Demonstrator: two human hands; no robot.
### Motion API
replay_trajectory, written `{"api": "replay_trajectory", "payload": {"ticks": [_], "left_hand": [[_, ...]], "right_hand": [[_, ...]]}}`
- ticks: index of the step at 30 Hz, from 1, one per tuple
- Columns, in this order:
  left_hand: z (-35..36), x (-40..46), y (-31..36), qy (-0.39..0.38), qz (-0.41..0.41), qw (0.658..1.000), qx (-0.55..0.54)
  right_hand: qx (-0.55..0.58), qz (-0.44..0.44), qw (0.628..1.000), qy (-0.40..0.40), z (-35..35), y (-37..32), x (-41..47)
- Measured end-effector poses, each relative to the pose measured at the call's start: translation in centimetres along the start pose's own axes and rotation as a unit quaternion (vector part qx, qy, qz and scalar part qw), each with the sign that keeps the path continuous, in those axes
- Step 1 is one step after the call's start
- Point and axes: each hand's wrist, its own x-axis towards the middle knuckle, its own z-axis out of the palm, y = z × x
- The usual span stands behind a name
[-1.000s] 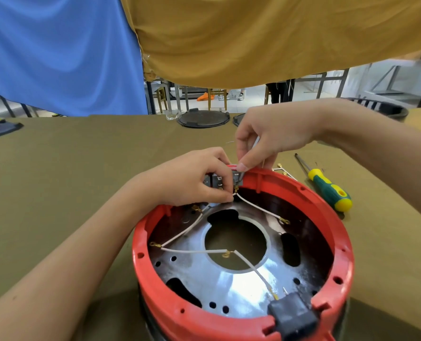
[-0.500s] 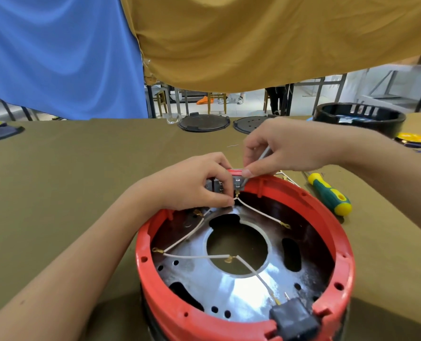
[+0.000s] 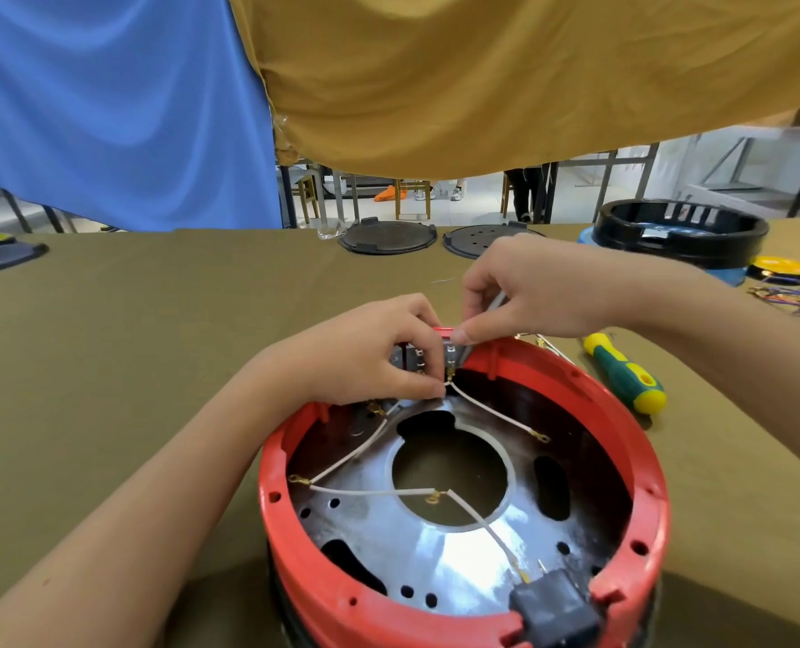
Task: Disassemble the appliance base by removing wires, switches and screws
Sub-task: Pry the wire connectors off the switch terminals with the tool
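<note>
A round red appliance base [image 3: 641, 484] lies open side up before me, with a shiny metal plate [image 3: 435, 554] inside. White wires [image 3: 370, 491] with brass ring ends cross the plate. A black socket [image 3: 552, 610] sits at the near rim. At the far rim my left hand [image 3: 365, 353] grips a small grey switch [image 3: 410, 355]. My right hand [image 3: 529, 287] pinches a thin grey tool or wire [image 3: 496, 301] that points down at the switch's right side.
A green and yellow screwdriver [image 3: 622, 371] lies right of the base on the olive cloth. Two dark round plates [image 3: 386, 236] lie at the table's far edge, a black ring housing [image 3: 678, 231] at far right, and coloured loose wires [image 3: 791, 297] beside it.
My right hand has lifted a little and shifted right above the switch. The left hand keeps its grip. The view has tilted up slightly.
</note>
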Motion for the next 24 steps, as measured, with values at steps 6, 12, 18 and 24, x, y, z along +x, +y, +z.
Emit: {"api": "replay_trajectory", "payload": {"ticks": [6,12,18,24], "left_hand": [[0.0,-0.1,-0.1,0.002,-0.006,1.000,-0.003],[0.0,0.0,-0.2,-0.002,-0.010,1.000,-0.002],[0.0,0.1,-0.2,0.002,-0.002,1.000,-0.003],[0.0,0.1,0.0,-0.005,0.003,1.000,0.004]], "right_hand": [[0.066,0.002,0.996,0.067,1.3,0.8,-2.2],[0.092,0.009,0.991,0.097,2.0,0.8,-2.7],[0.057,0.015,0.997,0.057,1.4,0.4,-1.7],[0.059,0.012,0.998,0.004,0.2,0.5,0.2]]}}
